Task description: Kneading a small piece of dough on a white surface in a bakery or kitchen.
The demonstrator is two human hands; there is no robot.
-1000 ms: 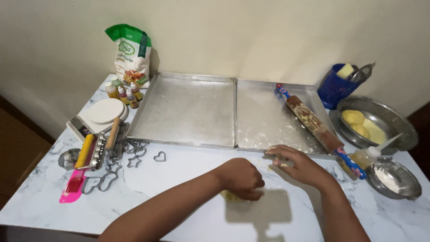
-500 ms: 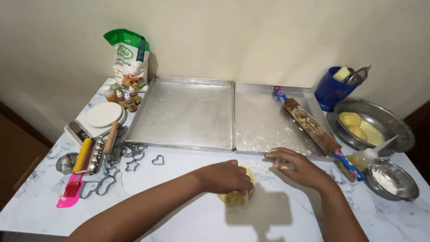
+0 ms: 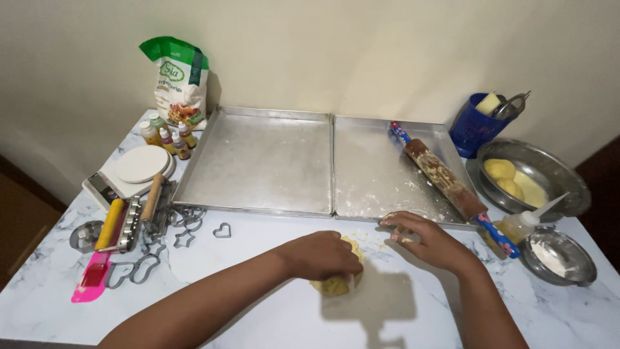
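Observation:
A lump of yellow dough [image 3: 336, 284] lies on the white marble table [image 3: 271, 310] near the front middle. My left hand [image 3: 323, 255] lies on top of it, fingers curled around the lump. My right hand [image 3: 423, 238] rests on the table just right of the dough, at the front edge of the right baking tray [image 3: 378, 171], fingers closed over something small and pale that I cannot make out. A floury rolling pin [image 3: 445, 178] with a patterned blue handle lies diagonally across that tray.
An empty left baking tray [image 3: 258, 158] sits beside the right one. Metal cookie cutters [image 3: 171, 226], a pink spatula [image 3: 93, 274], a kitchen scale [image 3: 132, 168], small bottles and a flour bag [image 3: 181, 81] crowd the left. Right: a blue cup [image 3: 475, 126], a dough bowl [image 3: 536, 178], a flour bowl [image 3: 558, 255], a squeeze bottle [image 3: 523, 223].
My left hand has shifted a little left and back over the dough, uncovering more of the lump. My right hand stays at the tray's front edge.

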